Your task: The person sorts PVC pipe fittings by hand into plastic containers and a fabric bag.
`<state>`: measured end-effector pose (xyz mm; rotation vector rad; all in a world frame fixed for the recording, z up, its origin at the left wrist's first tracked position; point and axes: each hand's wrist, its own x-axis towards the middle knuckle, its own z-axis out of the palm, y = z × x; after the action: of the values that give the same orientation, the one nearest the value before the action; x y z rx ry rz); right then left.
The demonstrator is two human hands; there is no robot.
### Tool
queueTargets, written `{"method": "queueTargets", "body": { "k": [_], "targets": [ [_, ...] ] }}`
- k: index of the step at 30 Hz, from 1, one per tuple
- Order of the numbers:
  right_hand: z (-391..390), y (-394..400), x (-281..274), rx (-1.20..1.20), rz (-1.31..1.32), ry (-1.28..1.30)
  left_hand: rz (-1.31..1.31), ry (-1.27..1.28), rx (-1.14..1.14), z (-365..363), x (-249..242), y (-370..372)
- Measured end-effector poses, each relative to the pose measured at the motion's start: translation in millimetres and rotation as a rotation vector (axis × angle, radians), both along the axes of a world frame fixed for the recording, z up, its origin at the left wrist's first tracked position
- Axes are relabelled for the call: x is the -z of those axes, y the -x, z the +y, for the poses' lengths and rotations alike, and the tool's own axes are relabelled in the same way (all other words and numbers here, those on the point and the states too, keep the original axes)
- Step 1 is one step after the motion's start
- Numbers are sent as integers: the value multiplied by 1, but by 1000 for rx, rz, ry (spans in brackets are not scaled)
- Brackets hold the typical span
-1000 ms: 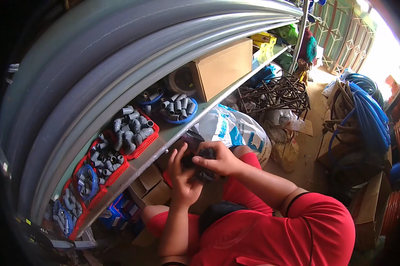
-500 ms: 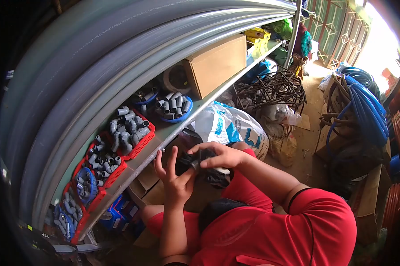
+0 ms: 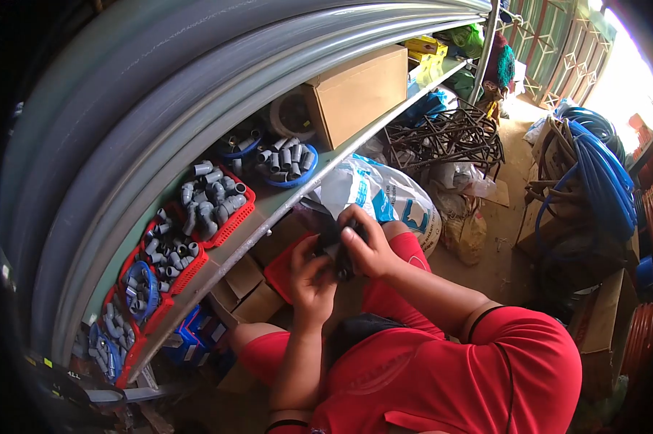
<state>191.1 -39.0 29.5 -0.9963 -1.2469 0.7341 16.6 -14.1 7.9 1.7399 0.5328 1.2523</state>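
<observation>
Both my hands meet above my lap, around a small dark item (image 3: 333, 242) whose kind I cannot make out; fingers cover most of it. Its lower end shows black below the fingers. My right hand (image 3: 367, 246) is closed round its right side. On the left side, my left hand (image 3: 313, 286) has curled fingers pressed against the same item. Just behind the hands lies a white and blue plastic sack (image 3: 406, 199). A red tray or basket (image 3: 279, 271) is partly visible to the left of my left hand.
Along the left runs a shelf with red baskets (image 3: 229, 226) and blue baskets (image 3: 297, 181) of grey pipe fittings. A cardboard box (image 3: 362, 90) stands farther along, below long grey pipes (image 3: 160, 108). Bent metal rods (image 3: 442, 141) and blue hose coils (image 3: 594, 173) lie beyond.
My left hand's raised, spread fingers have curled in against the dark item. Both hands have drawn together, with the right moving slightly up. The red tray beside the left hand has come into view.
</observation>
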Motion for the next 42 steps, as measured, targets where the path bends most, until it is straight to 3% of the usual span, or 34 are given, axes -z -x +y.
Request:
{"method": "queueTargets", "body": {
  "k": [3, 5, 8, 11, 14, 16, 18, 22, 24, 28, 32, 33, 34, 36, 37, 38, 41, 42],
  "targets": [
    [-1, 11, 7, -261, 743, 212, 30, -43, -112, -3, -3, 0],
    [-3, 11, 9, -307, 730, 181, 28, -18, -165, 1, 0, 3],
    [-1, 5, 10, -335, 873, 118, -511, 517, -73, 5, -8, 5],
    [3, -3, 11, -332, 1102, 48, -614, 665, -34, 7, -23, 19],
    [4, -4, 9, -451, 739, 0, -503, 675, -44, 6, -22, 20],
    [0, 7, -11, -360, 62, -228, -353, 555, -86, 4, -11, 14],
    [-6, 27, -10, -296, -301, -288, -186, 372, -142, 2, 5, 6],
    [-1, 26, 9, -137, -354, -206, -331, 688, -43, -6, -1, 0],
    [2, 26, 17, -98, -307, -224, -353, 633, -46, -6, 19, -5],
    [3, 30, 30, -253, 287, 91, -170, 411, -188, -1, 40, -15],
    [13, 20, 44, -222, 406, 205, 4, 241, -254, 5, 48, -15],
    [15, 19, 49, -252, 610, 258, 185, 73, -277, 10, 45, -9],
    [19, 17, 66, -238, 798, 328, 115, 110, -212, 12, 53, -9],
    [25, 3, 61, -491, 1130, 507, 8, 285, -77, 10, 29, -9],
    [37, -10, 93, -648, 1292, 421, -25, 301, -63, 15, 43, -4],
    [41, -16, 103, -466, 1297, 527, -58, 310, -40, 21, 61, -1],
    [56, -36, 162, -416, 1293, 483, 66, 575, -173, 46, 101, 27],
    [58, -34, 172, -337, 1303, 497, 80, 588, -248, 58, 142, 41]
  ]
}}
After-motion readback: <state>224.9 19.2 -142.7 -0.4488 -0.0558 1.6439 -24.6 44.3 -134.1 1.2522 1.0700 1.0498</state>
